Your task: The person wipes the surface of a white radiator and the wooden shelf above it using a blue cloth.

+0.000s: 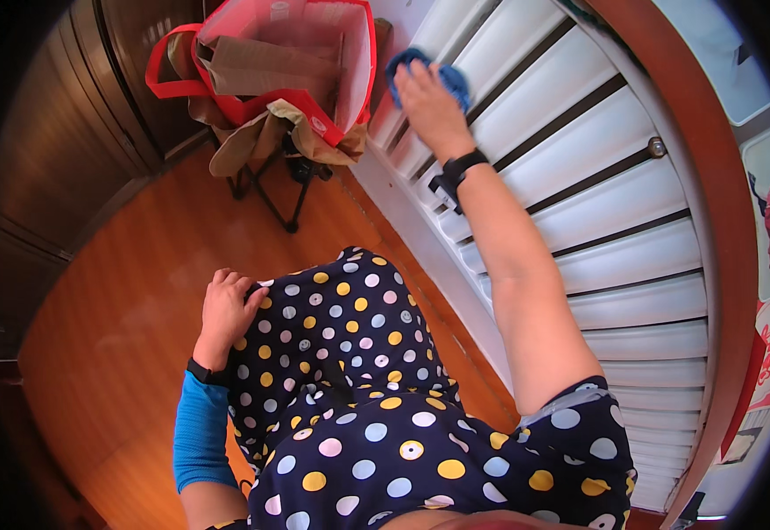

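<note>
My right hand (430,109) presses a blue cloth (454,86) against the far end of the white radiator (613,172). Fingers lie spread over the cloth, which is bunched and slightly blurred. A black band with a small device circles that wrist, close to the radiator's columns. Over at the left, my left hand (226,308) rests on my bent knee, on the navy polka-dot fabric (332,311), holding no object. A blue sleeve (200,427) covers that forearm, with a dark band at the wrist.
A red-and-white bag (357,59) holding cardboard (272,66) stands on a black folding frame (272,199) with brown paper around it. Brown wooden doors (60,152) line the left. Orange wood flooring (113,324) lies below. A reddish-brown ledge (733,232) borders the radiator.
</note>
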A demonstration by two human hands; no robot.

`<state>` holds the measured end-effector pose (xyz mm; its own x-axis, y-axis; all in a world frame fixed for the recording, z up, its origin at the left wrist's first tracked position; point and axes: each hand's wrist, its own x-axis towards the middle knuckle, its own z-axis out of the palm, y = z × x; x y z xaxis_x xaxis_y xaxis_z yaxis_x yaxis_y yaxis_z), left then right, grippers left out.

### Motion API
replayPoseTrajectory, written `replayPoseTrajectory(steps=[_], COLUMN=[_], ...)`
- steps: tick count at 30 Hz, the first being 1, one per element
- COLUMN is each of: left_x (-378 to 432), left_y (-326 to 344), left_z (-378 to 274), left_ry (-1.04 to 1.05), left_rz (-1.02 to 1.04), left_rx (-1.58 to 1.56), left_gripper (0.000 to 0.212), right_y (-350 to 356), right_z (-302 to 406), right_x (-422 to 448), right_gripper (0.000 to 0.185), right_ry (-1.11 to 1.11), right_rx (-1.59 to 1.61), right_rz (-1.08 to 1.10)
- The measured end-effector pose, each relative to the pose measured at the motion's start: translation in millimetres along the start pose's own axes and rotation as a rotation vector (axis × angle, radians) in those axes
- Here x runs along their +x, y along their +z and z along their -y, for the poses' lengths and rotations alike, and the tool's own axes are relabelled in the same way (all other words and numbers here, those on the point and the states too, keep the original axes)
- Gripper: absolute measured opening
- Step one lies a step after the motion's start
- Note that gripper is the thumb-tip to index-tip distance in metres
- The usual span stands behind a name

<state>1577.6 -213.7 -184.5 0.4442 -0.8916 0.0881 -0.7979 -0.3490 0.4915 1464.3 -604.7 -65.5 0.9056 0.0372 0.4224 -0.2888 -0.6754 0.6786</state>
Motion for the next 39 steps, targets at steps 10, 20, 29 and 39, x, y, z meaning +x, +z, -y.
replayPoseTrajectory(steps=[10, 20, 29, 39], left_x=[3, 5, 2, 5], left_y=[1, 2, 14, 22], left_z=[0, -3, 8, 0], left_ry=[-0.001, 0.042, 0.105, 0.133], left_rz=[0.044, 0.058, -0.013, -0.057], left_rx=[-0.026, 0.01, 0.073, 0.135], left_gripper=[0.026, 0.029, 0.029, 0.029], right_y=[14, -117, -248, -294], right_z=[84, 106, 105, 44], right_x=[-117, -304, -429, -351], right_gripper=[0.026, 0.033, 0.031, 0.035], right_ry=[-0.044, 0.211, 0.271, 0.432], right_rx=[0.317, 0.434, 0.27, -0.116], right_rz=[0.314, 0.592, 0.704, 0.316])
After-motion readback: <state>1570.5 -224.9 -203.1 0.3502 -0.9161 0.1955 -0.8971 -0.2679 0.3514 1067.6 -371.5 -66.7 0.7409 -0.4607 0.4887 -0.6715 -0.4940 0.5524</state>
